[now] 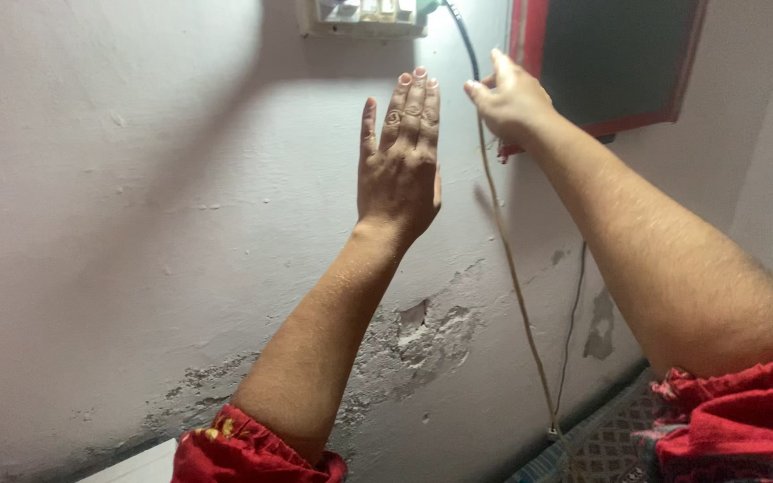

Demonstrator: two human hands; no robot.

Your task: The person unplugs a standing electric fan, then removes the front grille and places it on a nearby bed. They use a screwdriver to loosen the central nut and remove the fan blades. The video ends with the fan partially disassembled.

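Note:
My left hand (pixel 400 165) is raised flat in front of the pale wall (pixel 136 224), fingers together and straight, rings on two fingers, holding nothing. My right hand (pixel 510 94) is higher and to the right, its fingers pinched on a thin cord (pixel 512 268) that hangs down the wall from a switch board (pixel 364 18) at the top edge. The upper part of the cord is dark, and the lower part is light brown. Both forearms are bare with red sleeves at the elbows.
A dark panel with a red frame (pixel 619 63) hangs on the wall right behind my right hand. A second thin dark wire (pixel 573 322) runs down beside the cord. Plaster is flaking (pixel 427 335) low on the wall. A patterned cloth (pixel 601 447) lies at the bottom right.

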